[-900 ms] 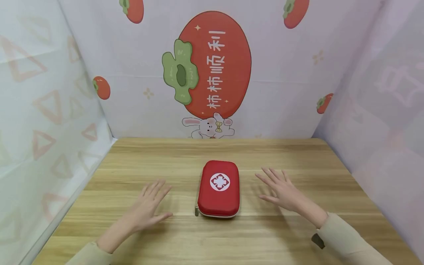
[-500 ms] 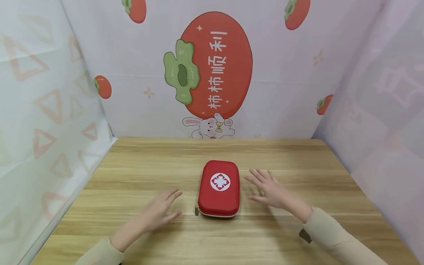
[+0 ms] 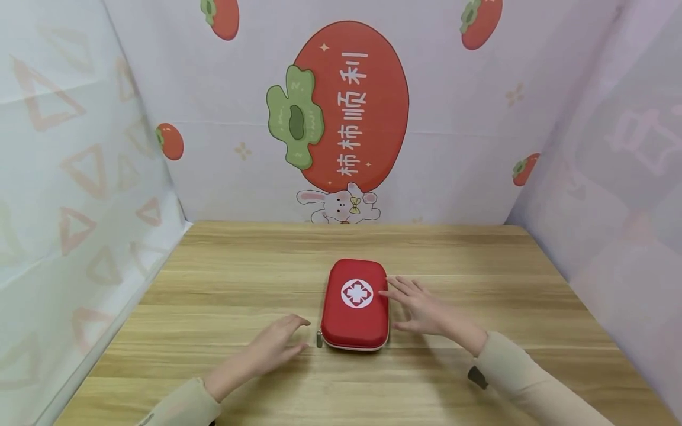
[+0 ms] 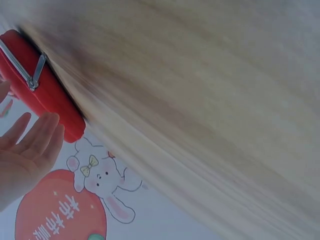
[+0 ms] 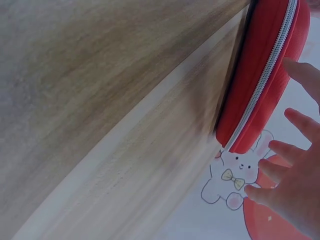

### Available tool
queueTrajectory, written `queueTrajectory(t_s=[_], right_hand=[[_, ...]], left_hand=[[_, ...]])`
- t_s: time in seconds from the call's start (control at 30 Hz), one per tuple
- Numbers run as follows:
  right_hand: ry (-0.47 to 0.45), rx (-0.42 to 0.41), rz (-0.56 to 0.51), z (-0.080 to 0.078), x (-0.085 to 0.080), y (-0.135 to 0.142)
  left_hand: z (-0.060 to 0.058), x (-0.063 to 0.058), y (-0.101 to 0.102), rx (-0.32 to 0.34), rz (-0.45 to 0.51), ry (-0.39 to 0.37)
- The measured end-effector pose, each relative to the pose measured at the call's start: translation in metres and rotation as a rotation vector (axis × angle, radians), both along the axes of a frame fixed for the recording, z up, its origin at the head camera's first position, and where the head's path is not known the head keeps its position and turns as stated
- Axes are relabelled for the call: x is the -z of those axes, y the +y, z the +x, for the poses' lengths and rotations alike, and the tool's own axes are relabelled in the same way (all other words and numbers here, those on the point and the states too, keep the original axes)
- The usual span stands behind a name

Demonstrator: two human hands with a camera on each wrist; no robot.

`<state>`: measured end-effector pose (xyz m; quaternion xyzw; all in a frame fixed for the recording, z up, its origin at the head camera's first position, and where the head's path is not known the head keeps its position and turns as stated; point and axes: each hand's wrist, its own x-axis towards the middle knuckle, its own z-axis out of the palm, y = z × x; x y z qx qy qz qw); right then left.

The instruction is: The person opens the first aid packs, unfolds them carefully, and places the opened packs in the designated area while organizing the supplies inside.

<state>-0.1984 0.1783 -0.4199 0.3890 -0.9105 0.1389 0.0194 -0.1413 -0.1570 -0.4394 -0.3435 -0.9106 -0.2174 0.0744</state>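
Note:
A red zippered first-aid case (image 3: 355, 316) with a white cross emblem lies flat on the wooden table. Its zipper pull (image 4: 39, 71) hangs at the near left corner, and the zip looks closed along the sides in view. My left hand (image 3: 273, 348) is just left of that corner, fingers loosely extended and thumb apart, holding nothing. On the other side, my right hand (image 3: 423, 310) has its fingers spread beside the case's right edge. Its fingertips overlap that edge in the head view; whether they touch cannot be told. The right wrist view shows the fingers (image 5: 300, 122) spread near the zip side.
The wooden table (image 3: 240, 260) meets a back wall cloth (image 3: 453, 118) printed with persimmons and a rabbit. Pale cloth walls, a left one (image 3: 106, 177) and a right one (image 3: 602, 195), border the table on both sides.
Both hands have moved inward toward the case, the left hand rightward and slightly nearer the person, the right hand leftward. The case has stayed in place on the table.

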Motion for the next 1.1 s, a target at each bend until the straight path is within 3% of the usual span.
queueTrajectory(t_s=[0.33, 0.8, 1.1], right_hand=[[-0.101, -0.042, -0.025, 0.001, 0.003, -0.008], [-0.104, -0.052, -0.052, 0.004, 0.009, -0.011], [-0.084, -0.042, -0.045, 0.005, 0.009, -0.015]], left_hand=[[-0.003, 0.003, 0.018, -0.078, 0.050, -0.215], [-0.012, 0.014, 0.028, -0.113, 0.134, -0.339], [-0.019, 0.017, 0.035, -0.171, 0.195, -0.358]])
